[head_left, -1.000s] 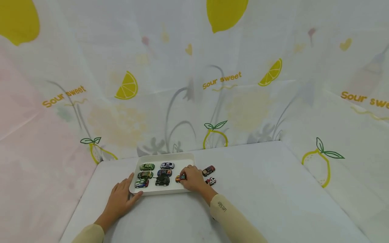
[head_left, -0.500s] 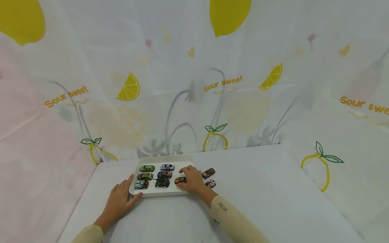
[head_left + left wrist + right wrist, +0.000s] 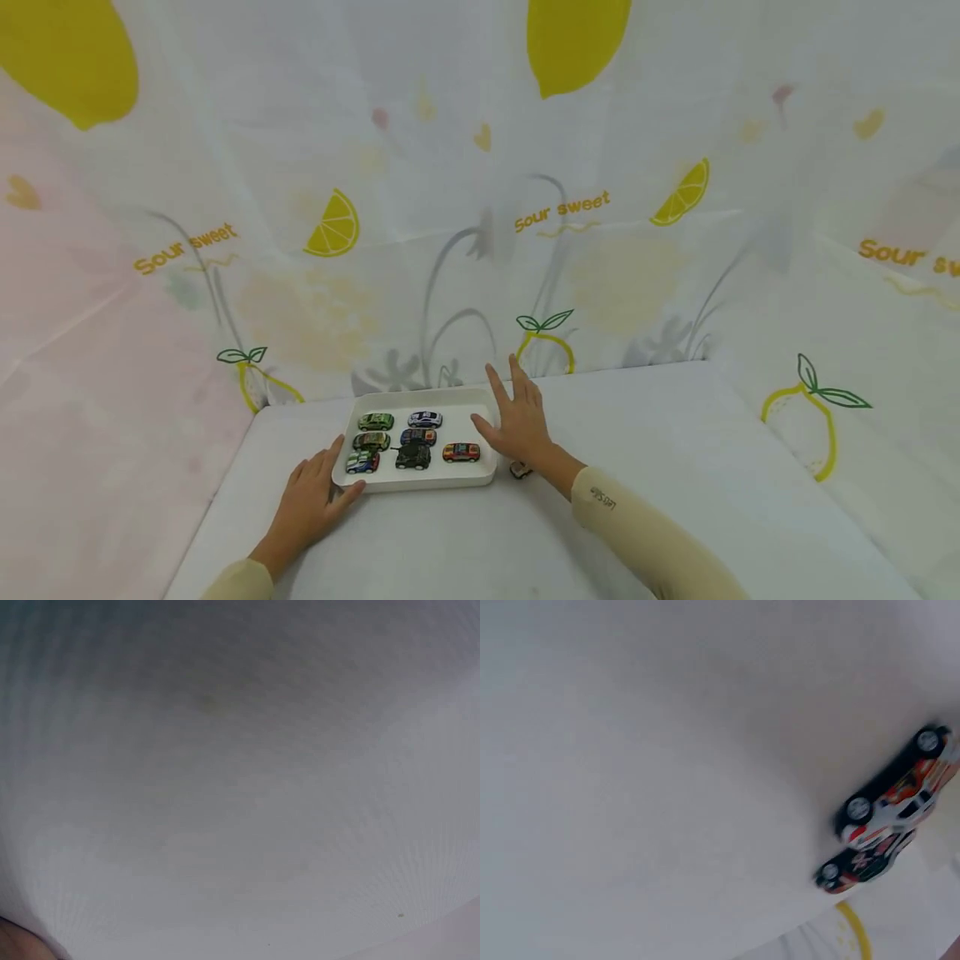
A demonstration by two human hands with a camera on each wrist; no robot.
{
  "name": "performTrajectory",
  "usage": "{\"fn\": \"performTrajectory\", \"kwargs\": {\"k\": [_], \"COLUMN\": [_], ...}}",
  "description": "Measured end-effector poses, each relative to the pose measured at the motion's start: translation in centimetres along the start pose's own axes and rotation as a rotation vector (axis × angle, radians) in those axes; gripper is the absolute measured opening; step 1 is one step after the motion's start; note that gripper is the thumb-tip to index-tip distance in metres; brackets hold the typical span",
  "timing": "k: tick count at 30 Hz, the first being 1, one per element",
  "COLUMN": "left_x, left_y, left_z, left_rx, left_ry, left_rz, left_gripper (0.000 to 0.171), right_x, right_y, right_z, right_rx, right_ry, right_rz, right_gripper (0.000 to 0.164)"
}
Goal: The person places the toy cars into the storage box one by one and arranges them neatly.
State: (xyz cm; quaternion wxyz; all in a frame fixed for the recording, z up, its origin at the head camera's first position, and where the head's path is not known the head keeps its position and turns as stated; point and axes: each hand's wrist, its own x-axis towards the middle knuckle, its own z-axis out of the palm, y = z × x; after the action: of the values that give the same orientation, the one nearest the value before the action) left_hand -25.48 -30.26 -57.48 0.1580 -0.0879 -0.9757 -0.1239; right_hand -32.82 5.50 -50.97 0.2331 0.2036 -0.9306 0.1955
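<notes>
My left hand (image 3: 307, 500) rests at the left end of a white tray (image 3: 420, 483), fingers along its side and thumb at the front rim. Over the tray's right end, my right hand (image 3: 521, 421) is raised with its fingers spread, holding nothing. Nearest to it inside the tray sits an orange-red toy car (image 3: 461, 452). A black toy tank (image 3: 412, 456), a blue toy car (image 3: 417, 437), a white toy car (image 3: 425, 419) and several green ones stand to the left. The right wrist view shows a white-and-red toy car (image 3: 900, 799) beside a dark toy car (image 3: 866, 862).
These last two cars are outside the tray on the white table (image 3: 637, 467), mostly hidden behind the right hand in the head view. A lemon-print cloth (image 3: 420, 208) hangs behind and along the sides. The left wrist view is mostly a blurred pale surface.
My right hand has let go of the orange-red car, then lifted and moved back and right, spreading its fingers. The car stays in the tray. My left hand keeps its place at the tray.
</notes>
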Motion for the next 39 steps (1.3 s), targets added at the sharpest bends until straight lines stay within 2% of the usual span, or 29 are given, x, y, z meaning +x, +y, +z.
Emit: {"fn": "performTrajectory", "kwargs": {"k": [6, 11, 17, 22, 30, 34, 39], "left_x": [-0.1, -0.1, -0.2, 0.0, 0.4, 0.7, -0.1], "left_y": [-0.2, -0.3, -0.3, -0.3, -0.1, -0.2, -0.2], "left_z": [0.0, 0.0, 0.1, 0.1, 0.4, 0.2, 0.2], "left_rx": [0.002, 0.0, -0.009, -0.013, -0.013, -0.009, -0.006], "left_ry": [0.012, 0.02, 0.003, 0.015, -0.01, 0.003, 0.016], "left_rz": [0.019, 0.012, 0.001, 0.003, 0.003, 0.005, 0.011], "left_gripper": [0.088, 0.088, 0.089, 0.088, 0.089, 0.089, 0.088], "right_x": [-1.2, -1.9, -2.6, -2.9, -2.5, -2.2, -2.8], "right_y": [3.3, 4.9, 5.6, 6.1, 8.1, 8.5, 8.3], "right_z": [-0.8, -1.1, -1.4, -1.4, -0.9, -1.0, -1.0], "right_rx": [-0.082, -0.113, -0.095, -0.081, -0.021, -0.011, -0.018], "right_ry": [-0.068, -0.127, -0.204, -0.275, -0.403, -0.432, -0.465], "right_rz": [0.011, 0.034, 0.077, 0.11, 0.227, 0.266, 0.27], "right_gripper": [0.084, 0.087, 0.089, 0.09, 0.097, 0.099, 0.097]}}
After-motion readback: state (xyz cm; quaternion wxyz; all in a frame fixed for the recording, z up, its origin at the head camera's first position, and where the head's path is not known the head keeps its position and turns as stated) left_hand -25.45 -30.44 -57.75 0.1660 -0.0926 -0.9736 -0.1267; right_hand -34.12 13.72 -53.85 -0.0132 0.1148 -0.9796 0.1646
